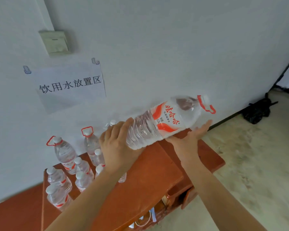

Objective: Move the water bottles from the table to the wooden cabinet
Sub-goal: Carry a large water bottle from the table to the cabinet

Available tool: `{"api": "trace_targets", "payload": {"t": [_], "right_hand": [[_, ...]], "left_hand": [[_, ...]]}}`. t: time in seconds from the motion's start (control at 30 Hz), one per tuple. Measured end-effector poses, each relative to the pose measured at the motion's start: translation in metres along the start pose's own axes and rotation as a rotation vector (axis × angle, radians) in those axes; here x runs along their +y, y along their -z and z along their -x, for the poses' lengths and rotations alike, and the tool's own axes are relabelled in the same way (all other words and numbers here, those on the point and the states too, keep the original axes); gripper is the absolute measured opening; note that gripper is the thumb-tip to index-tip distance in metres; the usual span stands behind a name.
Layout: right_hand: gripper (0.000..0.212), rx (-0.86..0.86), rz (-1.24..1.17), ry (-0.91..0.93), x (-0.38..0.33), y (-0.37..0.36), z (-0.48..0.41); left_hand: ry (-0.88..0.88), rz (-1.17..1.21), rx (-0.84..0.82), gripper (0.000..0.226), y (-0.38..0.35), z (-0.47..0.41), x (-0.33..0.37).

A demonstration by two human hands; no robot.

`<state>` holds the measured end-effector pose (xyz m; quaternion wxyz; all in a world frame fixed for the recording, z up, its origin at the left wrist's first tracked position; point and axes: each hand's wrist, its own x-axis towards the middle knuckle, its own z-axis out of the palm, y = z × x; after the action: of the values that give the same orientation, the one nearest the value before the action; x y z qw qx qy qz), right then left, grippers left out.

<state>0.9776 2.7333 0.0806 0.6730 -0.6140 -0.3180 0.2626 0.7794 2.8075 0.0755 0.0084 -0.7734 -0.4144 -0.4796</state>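
Note:
A large clear water bottle (163, 122) with a red and white label and a red carry handle lies almost level in the air above the reddish wooden cabinet (150, 177). My left hand (118, 144) grips its base end. My right hand (192, 135) supports it palm up from underneath, near the label and shoulder. Its cap points to the right. Two other large bottles (64, 154) with red handles stand upright at the back of the cabinet top by the wall. Several small bottles (58, 185) stand in front of them on the left.
A white wall (157, 47) rises right behind the cabinet, with a paper sign (70, 85) and a switch plate (55, 43). An open drawer (178, 195) juts from the cabinet front. Bare floor (257, 164) lies to the right, with a black bag (257, 110) by the wall.

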Motion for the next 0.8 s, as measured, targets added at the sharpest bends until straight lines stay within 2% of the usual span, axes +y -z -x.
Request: {"api": "trace_targets", "payload": {"t": [0.07,0.1,0.13,0.17,0.27,0.37,0.43,0.53,0.63,0.73,0.8], "right_hand": [[0.091,-0.436,-0.084,-0.119,0.006,0.006,-0.021],[0.074,-0.601,-0.092,-0.131,0.01,0.008,-0.029],[0.066,-0.669,-0.148,-0.153,0.016,0.012,-0.038],[0.068,-0.643,-0.189,-0.192,0.014,0.016,-0.041],[0.099,-0.448,-0.31,-0.298,0.031,0.012,-0.061],[0.096,-0.248,-0.231,-0.299,0.048,0.003,-0.077],[0.08,-0.171,-0.123,-0.271,0.067,0.002,-0.09],[0.075,-0.181,0.076,-0.167,0.095,0.0,-0.11],[0.078,-0.241,0.245,-0.196,0.142,-0.012,-0.135],[0.099,-0.348,0.382,-0.195,0.184,-0.024,-0.155],[0.106,-0.413,0.413,-0.19,0.202,-0.032,-0.17]], "left_hand": [[0.087,0.098,-0.073,0.085,-0.023,0.004,-0.005],[0.114,0.123,-0.128,0.085,-0.037,0.007,-0.01],[0.144,0.137,-0.185,0.086,-0.051,0.011,-0.016],[0.173,0.158,-0.26,0.088,-0.062,0.016,-0.02],[0.276,0.213,-0.498,0.097,-0.106,0.025,-0.04],[0.346,0.231,-0.693,0.104,-0.134,0.031,-0.046],[0.417,0.247,-0.814,0.108,-0.153,0.037,-0.048],[0.548,0.281,-0.896,0.108,-0.186,0.048,-0.054],[0.692,0.225,-0.926,0.101,-0.231,0.064,-0.065],[0.868,0.228,-0.861,0.095,-0.263,0.079,-0.075],[0.955,0.23,-0.796,0.096,-0.28,0.089,-0.08]]}}
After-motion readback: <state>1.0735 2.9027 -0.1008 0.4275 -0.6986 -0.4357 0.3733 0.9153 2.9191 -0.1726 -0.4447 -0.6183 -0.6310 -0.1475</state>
